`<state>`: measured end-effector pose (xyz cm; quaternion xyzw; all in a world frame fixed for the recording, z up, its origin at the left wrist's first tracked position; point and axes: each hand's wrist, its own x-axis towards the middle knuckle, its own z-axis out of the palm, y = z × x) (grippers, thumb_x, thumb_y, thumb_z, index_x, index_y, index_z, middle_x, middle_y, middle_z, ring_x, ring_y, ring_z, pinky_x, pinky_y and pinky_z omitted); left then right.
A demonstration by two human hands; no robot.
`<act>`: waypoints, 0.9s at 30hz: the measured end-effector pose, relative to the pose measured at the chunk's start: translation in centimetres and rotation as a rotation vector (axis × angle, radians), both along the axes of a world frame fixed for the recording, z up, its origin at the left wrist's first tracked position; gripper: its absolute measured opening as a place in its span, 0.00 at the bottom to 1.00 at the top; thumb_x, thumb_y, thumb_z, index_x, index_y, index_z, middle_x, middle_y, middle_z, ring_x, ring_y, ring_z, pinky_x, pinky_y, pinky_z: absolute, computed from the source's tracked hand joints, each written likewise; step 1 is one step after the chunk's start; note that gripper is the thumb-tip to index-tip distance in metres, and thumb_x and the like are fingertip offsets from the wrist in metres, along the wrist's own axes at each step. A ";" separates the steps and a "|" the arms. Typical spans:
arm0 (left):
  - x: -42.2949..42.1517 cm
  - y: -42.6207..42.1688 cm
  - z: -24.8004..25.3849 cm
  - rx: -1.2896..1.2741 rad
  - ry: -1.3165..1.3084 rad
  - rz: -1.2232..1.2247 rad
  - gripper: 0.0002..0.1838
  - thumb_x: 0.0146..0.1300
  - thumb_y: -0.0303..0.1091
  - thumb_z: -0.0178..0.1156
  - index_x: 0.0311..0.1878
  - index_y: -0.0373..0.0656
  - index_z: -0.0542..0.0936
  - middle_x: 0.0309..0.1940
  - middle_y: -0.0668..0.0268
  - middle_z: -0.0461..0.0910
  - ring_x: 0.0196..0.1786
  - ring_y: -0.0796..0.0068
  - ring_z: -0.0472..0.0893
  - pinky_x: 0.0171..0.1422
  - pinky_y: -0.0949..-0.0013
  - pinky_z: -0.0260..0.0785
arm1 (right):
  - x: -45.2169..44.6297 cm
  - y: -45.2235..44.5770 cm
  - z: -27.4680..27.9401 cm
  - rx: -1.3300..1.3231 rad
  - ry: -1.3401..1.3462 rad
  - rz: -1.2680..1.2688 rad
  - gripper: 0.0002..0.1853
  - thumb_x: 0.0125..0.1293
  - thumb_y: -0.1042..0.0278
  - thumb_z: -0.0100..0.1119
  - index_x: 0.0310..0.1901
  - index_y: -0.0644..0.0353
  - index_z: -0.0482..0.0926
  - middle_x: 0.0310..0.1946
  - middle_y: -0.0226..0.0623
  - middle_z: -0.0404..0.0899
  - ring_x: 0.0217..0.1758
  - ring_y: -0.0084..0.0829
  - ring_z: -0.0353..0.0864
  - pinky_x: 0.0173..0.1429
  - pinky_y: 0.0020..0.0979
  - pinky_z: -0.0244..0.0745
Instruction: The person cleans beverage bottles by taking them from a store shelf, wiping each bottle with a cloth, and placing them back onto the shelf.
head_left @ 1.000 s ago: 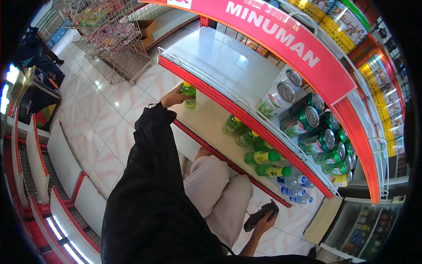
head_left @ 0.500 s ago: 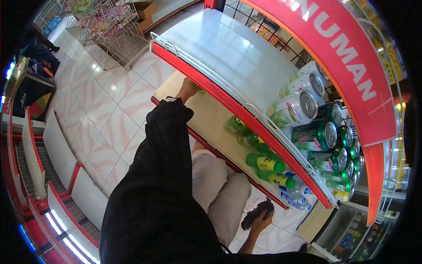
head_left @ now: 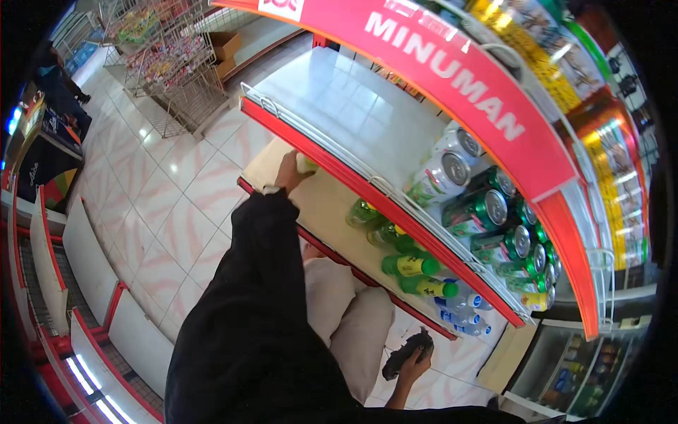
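- My left grip (head_left: 289,174), at the end of a long loose black sleeve (head_left: 258,283), reaches over the near left end of a flat cream lower shelf (head_left: 325,212).
- A small green-and-yellow bottle (head_left: 309,165) shows as a sliver just beside my left fingers, on their right; the rest is hidden by my hand and the red-edged upper shelf. Whether this grip is closed on it, I cannot tell.
- My right grip (head_left: 418,362), well apart and lower right, is curled around a dark, crumpled, soft-looking bundle (head_left: 401,357) above the pale tiled floor (head_left: 166,237).
- Right of my left grip, on the lower shelf, are green plastic bottles with yellow caps (head_left: 361,213), then green-capped bottles with yellow labels (head_left: 411,266), then clear plastic bottles with blue caps (head_left: 462,319); these last lie nearest my right grip.
- Above and right of my left grip, the glossy white upper shelf (head_left: 339,99) bears white-and-silver cans (head_left: 441,177) and green metal cans (head_left: 487,212).
- Between my two grips are my pale-trousered knees (head_left: 360,332).
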<state>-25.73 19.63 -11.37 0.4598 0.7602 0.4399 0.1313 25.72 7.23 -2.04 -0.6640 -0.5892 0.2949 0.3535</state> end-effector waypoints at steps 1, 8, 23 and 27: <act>0.7 -1.4 -1.7 0.117 0.132 0.054 0.31 0.41 0.35 0.68 0.50 0.37 0.67 0.47 0.50 0.69 0.51 0.53 0.68 0.54 0.61 0.62 | 0.2 -0.3 0.6 0.011 0.015 0.002 0.14 0.60 0.68 0.47 0.44 0.68 0.71 0.31 0.42 0.77 0.33 0.33 0.76 0.40 0.30 0.70; 8.1 -8.9 1.3 0.119 0.188 -0.038 0.34 0.41 0.40 0.69 0.50 0.36 0.66 0.47 0.51 0.69 0.52 0.54 0.68 0.56 0.62 0.60 | 1.1 -2.4 2.4 -0.063 0.165 -0.091 0.13 0.60 0.69 0.47 0.42 0.69 0.72 0.30 0.41 0.77 0.32 0.32 0.76 0.40 0.30 0.71; 15.1 0.0 4.7 0.242 -0.087 -0.415 0.35 0.38 0.32 0.70 0.52 0.36 0.66 0.43 0.57 0.75 0.46 0.64 0.75 0.48 0.67 0.69 | 7.0 -7.2 -0.4 0.152 0.165 -0.140 0.12 0.59 0.73 0.46 0.42 0.70 0.71 0.31 0.42 0.76 0.33 0.31 0.75 0.41 0.30 0.70; 16.0 -3.2 6.1 0.188 -0.166 -0.378 0.30 0.39 0.27 0.69 0.49 0.36 0.69 0.38 0.60 0.77 0.40 0.72 0.77 0.42 0.70 0.71 | 7.0 -7.9 1.5 0.056 0.202 -0.167 0.14 0.54 0.75 0.47 0.43 0.71 0.70 0.34 0.48 0.75 0.37 0.38 0.75 0.45 0.33 0.68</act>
